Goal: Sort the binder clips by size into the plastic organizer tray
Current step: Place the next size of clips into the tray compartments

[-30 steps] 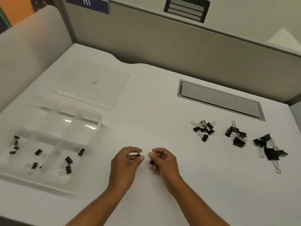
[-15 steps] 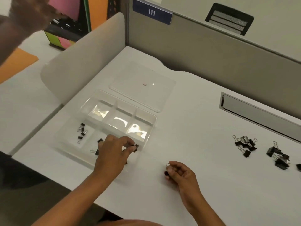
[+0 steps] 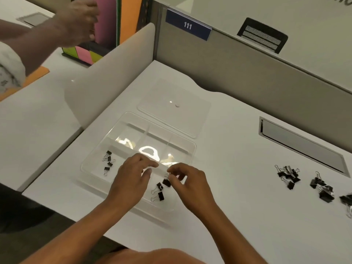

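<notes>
I see my right hand [image 3: 192, 184] pinching a small black binder clip [image 3: 166, 182] over the clear, glossy plastic tray [image 3: 192, 147]'s near-right compartment; my left hand [image 3: 131, 180] hovers loosely curled, apparently empty. Smooth white desk [image 3: 238, 216], grey partition [image 3: 247, 77].

even, slightly dim overhead light, warm-grey cast. bright white glare patches on floor of clear organizer tray [image 3: 192, 149], small specular dot on flat clear lid [image 3: 198, 119] behind it. soft shadows under left hand [image 3: 131, 180] and right hand [image 3: 190, 185], fainter under forearms. another person's hand [image 3: 76, 21] at top left motion-blurred. wide-angle bending at frame edges; partition lines bow. overall softness, compression smear; binder clip piles [image 3: 304, 180] at right lack fine detail.
</notes>
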`<state>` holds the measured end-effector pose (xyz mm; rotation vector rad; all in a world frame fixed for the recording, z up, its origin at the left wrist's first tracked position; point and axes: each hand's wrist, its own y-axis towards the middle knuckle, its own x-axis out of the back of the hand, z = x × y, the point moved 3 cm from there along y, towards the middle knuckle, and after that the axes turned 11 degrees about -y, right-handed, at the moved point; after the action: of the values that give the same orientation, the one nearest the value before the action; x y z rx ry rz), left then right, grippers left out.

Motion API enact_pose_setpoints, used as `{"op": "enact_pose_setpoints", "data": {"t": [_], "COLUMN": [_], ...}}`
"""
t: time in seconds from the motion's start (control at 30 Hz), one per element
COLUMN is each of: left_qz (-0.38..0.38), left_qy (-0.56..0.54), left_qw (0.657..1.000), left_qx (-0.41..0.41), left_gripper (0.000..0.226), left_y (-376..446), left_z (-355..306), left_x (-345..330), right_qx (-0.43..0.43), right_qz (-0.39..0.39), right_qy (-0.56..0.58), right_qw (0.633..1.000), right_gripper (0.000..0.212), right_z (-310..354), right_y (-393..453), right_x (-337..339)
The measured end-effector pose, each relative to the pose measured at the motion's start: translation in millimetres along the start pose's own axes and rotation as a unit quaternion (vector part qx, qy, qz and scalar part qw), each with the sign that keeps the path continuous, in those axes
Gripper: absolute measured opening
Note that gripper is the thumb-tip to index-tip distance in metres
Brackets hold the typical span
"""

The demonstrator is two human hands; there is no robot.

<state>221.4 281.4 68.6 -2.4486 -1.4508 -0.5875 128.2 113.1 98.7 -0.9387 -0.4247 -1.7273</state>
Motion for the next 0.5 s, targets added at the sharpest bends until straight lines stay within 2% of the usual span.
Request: {"op": "enact_pose_setpoints", "data": {"t": [0.07, 0.13, 0.27, 0.4, 0.5], "left_qz": [0.001, -0.006, -0.020, -0.012, 0.024], "left_qy": [-0.014, -0.022, -0.029, -0.023, -0.024], "left_qw": [1.000, 1.000, 0.999, 0.996, 0.988], "left_qx": [-0.006, -0.011, -0.019, -0.085, -0.149], "left_gripper": [0.026, 0.026, 0.029, 0.027, 0.025], "left_y": [-3, -7, -16, -23, -25], "left_z": [2, 5, 4, -17, -40], "left_x": [0, -1, -6, -20, -49], "right_qx": [-0.006, -0.014, -0.037, -0.099, -0.133], "right_qz": [0.002, -0.015, -0.133, -0.160, -0.177], "right_qy": [-0.025, -0.031, 0.021, 0.056, 0.067], "right_qw": [1.000, 0.999, 0.990, 0.981, 0.973], "right_gripper": [0.011, 0.018, 0.019, 0.025, 0.027], "right_z": [-3, -11, -25, -51, -72], "right_y": [11, 13, -5, -35, -55], "right_x": [-11, -17, -1, 13, 17]}}
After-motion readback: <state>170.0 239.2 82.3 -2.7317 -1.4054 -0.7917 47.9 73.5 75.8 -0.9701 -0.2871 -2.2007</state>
